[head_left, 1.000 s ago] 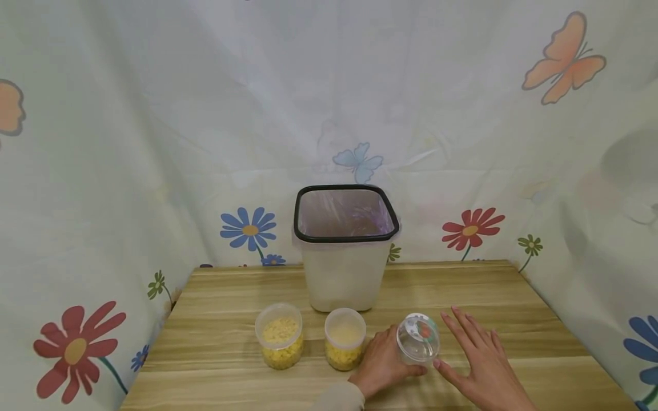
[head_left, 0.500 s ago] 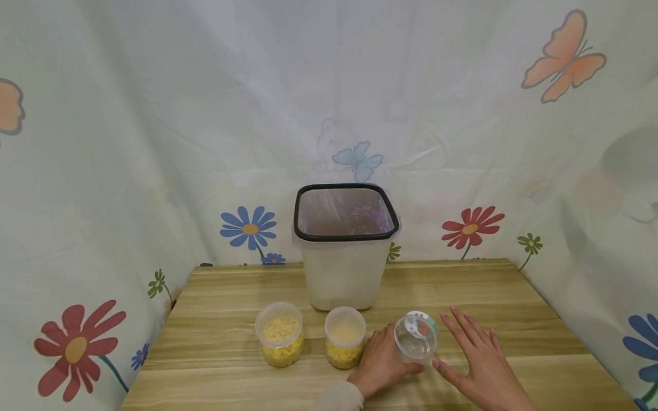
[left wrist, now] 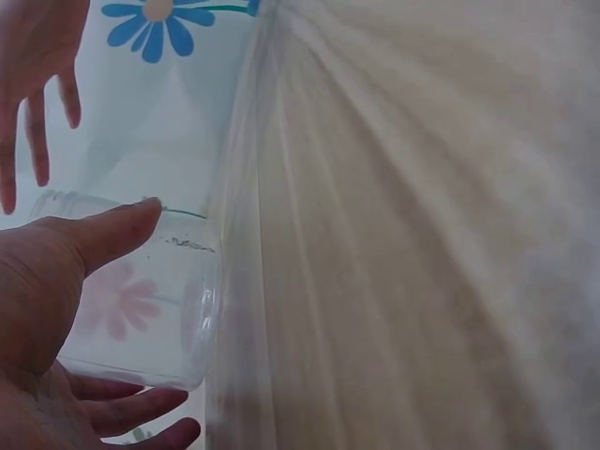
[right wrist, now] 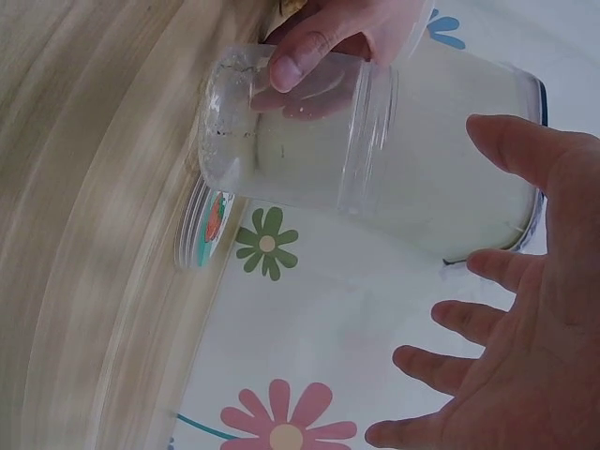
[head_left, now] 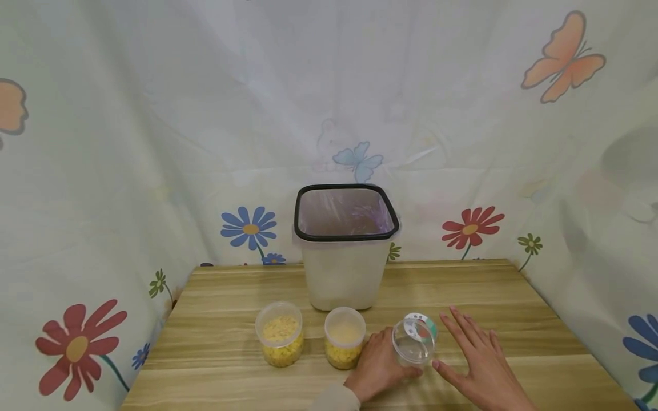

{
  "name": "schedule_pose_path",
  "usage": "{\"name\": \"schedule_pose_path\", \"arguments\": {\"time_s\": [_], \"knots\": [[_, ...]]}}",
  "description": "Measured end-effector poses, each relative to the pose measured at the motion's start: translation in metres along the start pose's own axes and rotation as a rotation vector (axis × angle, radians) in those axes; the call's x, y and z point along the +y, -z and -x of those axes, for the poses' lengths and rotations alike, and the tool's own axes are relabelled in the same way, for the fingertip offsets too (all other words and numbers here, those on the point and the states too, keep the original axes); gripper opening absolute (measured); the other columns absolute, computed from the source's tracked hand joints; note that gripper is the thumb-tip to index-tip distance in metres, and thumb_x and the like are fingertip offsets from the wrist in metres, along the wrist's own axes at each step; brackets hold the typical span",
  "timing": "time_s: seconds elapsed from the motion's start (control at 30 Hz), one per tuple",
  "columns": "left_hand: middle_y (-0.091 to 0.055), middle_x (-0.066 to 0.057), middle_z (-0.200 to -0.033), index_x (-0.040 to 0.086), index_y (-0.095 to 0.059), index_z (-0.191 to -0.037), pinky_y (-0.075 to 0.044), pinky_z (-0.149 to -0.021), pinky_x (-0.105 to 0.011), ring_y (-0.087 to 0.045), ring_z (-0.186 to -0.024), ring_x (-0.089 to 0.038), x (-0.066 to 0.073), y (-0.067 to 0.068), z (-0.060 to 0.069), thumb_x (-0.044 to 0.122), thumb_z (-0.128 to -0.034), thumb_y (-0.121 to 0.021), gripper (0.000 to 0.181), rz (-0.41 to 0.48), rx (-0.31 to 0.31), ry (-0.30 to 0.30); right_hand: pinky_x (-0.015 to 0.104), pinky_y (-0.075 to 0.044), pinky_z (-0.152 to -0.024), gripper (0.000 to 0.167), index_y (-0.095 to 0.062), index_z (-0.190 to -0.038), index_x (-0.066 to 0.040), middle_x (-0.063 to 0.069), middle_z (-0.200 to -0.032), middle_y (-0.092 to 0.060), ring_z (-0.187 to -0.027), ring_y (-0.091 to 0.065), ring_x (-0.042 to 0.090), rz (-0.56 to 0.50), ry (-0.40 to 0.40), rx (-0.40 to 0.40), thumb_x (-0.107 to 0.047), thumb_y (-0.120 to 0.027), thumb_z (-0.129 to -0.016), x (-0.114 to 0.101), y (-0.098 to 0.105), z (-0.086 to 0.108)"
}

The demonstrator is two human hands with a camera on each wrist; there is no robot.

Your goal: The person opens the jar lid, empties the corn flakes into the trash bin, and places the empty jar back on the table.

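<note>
One clear, cylindrical plastic tub [head_left: 413,349], standing upright on the brown wood-grain surface [head_left: 514,319], long axis vertical, between two bare hands. Left hand [head_left: 378,365]: grips the tub's left side, thumb and fingers around it; the nearer hand. Right hand [head_left: 479,365]: fingers spread, just beside the tub's right side, apart from it.

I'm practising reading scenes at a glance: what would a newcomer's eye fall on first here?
Probably the pale bin with its black rim, standing mid-table towards the back. In front of it are two tubs holding yellow bits, and to their right the left hand grips a clear jar, with the right hand spread nearby. A large orange butterfly also stands out, upper right on the backdrop.
</note>
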State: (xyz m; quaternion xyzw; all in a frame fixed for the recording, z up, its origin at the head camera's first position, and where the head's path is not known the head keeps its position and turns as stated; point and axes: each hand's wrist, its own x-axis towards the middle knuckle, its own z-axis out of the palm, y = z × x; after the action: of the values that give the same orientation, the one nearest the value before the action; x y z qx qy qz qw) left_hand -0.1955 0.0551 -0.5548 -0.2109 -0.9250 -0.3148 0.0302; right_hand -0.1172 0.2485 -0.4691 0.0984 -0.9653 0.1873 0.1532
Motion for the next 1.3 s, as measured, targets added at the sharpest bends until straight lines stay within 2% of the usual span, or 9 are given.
{"name": "schedule_pose_path", "arguments": {"time_s": [0.27,0.5,0.67,0.83,1.13,1.3], "knots": [[-0.064,0.008,-0.112,0.018,-0.053,-0.127,-0.051,-0.087,-0.026,-0.058,-0.100,-0.008,0.005,0.008,0.011,0.067,-0.0628,-0.081,0.085,-0.017,-0.028,-0.006,0.080,-0.012,-0.105,0.089,-0.027,-0.155,-0.033,0.007,-0.162,-0.026,-0.139,-0.031,0.047,-0.014,0.015,0.014,-0.049,-0.074,-0.082,0.001,-0.002,0.002],[-0.064,0.008,-0.107,0.018,-0.054,-0.121,-0.049,-0.085,-0.025,-0.057,-0.095,-0.007,0.003,0.005,0.007,0.069,-0.0628,-0.079,0.082,-0.051,-0.053,0.008,0.080,-0.014,-0.105,0.088,-0.028,-0.155,-0.032,0.008,-0.162,-0.027,-0.139,-0.032,0.046,-0.011,0.015,0.016,-0.052,-0.073,-0.082,0.001,-0.001,0.000],[-0.065,0.006,-0.113,0.017,-0.053,-0.126,-0.049,-0.089,-0.027,-0.058,-0.098,-0.010,0.002,0.003,0.003,0.070,-0.0651,-0.077,0.084,-0.043,-0.055,0.021,0.080,-0.013,-0.105,0.087,-0.028,-0.155,-0.031,0.008,-0.162,-0.026,-0.140,-0.031,0.046,-0.016,0.005,0.005,-0.049,-0.073,-0.083,0.001,-0.001,0.000],[-0.065,0.003,-0.120,0.016,-0.050,-0.133,-0.050,-0.092,-0.029,-0.060,-0.105,-0.012,0.003,0.000,-0.002,0.070,-0.0669,-0.076,0.089,-0.076,-0.029,0.015,0.080,-0.015,-0.104,0.085,-0.030,-0.154,-0.030,0.009,-0.161,-0.028,-0.139,-0.032,0.046,-0.014,0.009,0.013,-0.048,-0.073,-0.083,0.001,-0.001,0.000],[-0.066,0.005,-0.118,0.018,-0.050,-0.132,-0.051,-0.090,-0.030,-0.062,-0.104,-0.011,0.006,-0.004,-0.008,0.069,-0.0668,-0.077,0.087,-0.055,-0.006,0.020,0.080,-0.013,-0.105,0.085,-0.031,-0.154,-0.029,0.013,-0.159,-0.031,-0.138,-0.032,0.047,-0.026,0.010,0.012,-0.049,-0.073,-0.083,0.001,0.000,-0.001],[-0.062,0.000,-0.128,0.016,-0.039,-0.144,-0.050,-0.097,-0.035,-0.060,-0.114,-0.015,0.008,-0.004,-0.009,0.066,-0.0655,-0.080,0.101,-0.026,-0.019,0.047,0.080,-0.015,-0.105,0.087,-0.030,-0.154,-0.029,0.013,-0.158,-0.033,-0.138,-0.032,0.046,-0.015,0.010,0.015,-0.048,-0.074,-0.082,0.001,0.002,-0.002]]}}
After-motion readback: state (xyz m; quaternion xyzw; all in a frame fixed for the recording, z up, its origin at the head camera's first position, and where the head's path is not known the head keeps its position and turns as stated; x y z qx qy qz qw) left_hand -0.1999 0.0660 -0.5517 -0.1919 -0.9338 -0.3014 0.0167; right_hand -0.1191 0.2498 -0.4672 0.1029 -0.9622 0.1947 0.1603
